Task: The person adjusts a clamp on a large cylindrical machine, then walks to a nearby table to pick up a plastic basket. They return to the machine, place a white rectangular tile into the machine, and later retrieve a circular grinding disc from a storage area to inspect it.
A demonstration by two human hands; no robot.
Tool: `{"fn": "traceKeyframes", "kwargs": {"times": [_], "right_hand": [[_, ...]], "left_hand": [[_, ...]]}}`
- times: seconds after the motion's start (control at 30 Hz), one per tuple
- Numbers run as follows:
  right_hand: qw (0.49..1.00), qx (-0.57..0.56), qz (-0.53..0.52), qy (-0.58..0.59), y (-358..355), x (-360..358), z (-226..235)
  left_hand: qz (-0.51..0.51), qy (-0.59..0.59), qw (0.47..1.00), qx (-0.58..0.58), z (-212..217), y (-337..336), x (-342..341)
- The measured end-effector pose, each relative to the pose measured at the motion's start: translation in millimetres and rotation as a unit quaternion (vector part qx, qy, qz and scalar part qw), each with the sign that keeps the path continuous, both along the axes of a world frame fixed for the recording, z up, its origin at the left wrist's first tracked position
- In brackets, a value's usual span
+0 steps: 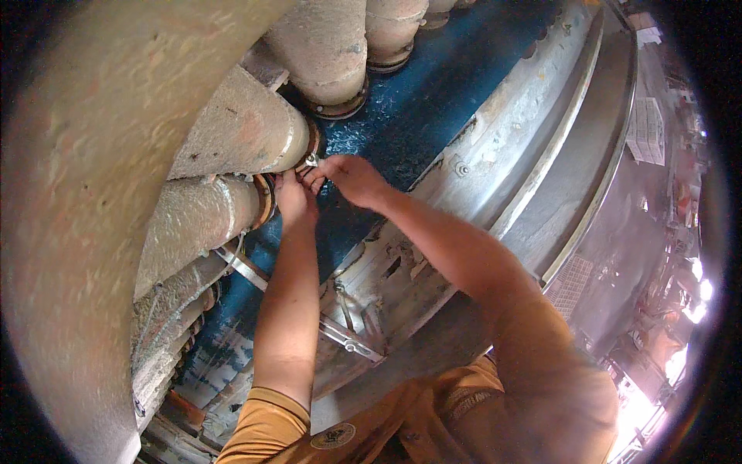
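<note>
Both my hands reach up to the rusty flange (312,144) at the end of a thick, dusty pipe (239,131) where it meets the blue machine body (417,100). My right hand (349,178) pinches a small shiny metal piece (311,161) at the flange rim. Just below it, my left hand (294,197) has its fingers curled between this flange and the flange of the pipe underneath (202,213). Whether the left hand holds anything is hidden.
More dusty pipes (328,46) fan out above and below into the blue body. A large grey metal ring (533,155) curves around it. A spanner (345,308) and a metal bar (325,325) lie on the ledge below. A workshop floor sits far right.
</note>
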State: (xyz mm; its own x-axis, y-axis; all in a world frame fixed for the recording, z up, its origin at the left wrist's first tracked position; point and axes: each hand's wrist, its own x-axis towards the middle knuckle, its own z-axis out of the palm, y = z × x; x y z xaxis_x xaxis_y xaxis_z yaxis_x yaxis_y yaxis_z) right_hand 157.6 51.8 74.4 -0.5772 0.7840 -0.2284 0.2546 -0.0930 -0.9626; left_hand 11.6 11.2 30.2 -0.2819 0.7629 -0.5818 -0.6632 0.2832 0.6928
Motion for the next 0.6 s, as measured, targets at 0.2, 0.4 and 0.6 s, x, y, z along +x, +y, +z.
{"fn": "traceKeyframes", "kwargs": {"times": [0.2, 0.4, 0.6], "right_hand": [[0.961, 0.082, 0.218, -0.147, 65.9, 4.9, 0.4], [0.989, 0.069, 0.11, -0.076, 26.7, -5.7, -10.4], [0.954, -0.083, -0.286, 0.027, -50.2, -71.7, -45.6]], "left_hand": [[0.016, -0.012, 0.999, -0.037, 10.3, 4.9, 3.9], [0.027, -0.01, 0.999, -0.023, -2.8, 1.2, -1.8], [-0.011, 0.15, 0.988, -0.018, -0.2, 3.4, -4.1]]}}
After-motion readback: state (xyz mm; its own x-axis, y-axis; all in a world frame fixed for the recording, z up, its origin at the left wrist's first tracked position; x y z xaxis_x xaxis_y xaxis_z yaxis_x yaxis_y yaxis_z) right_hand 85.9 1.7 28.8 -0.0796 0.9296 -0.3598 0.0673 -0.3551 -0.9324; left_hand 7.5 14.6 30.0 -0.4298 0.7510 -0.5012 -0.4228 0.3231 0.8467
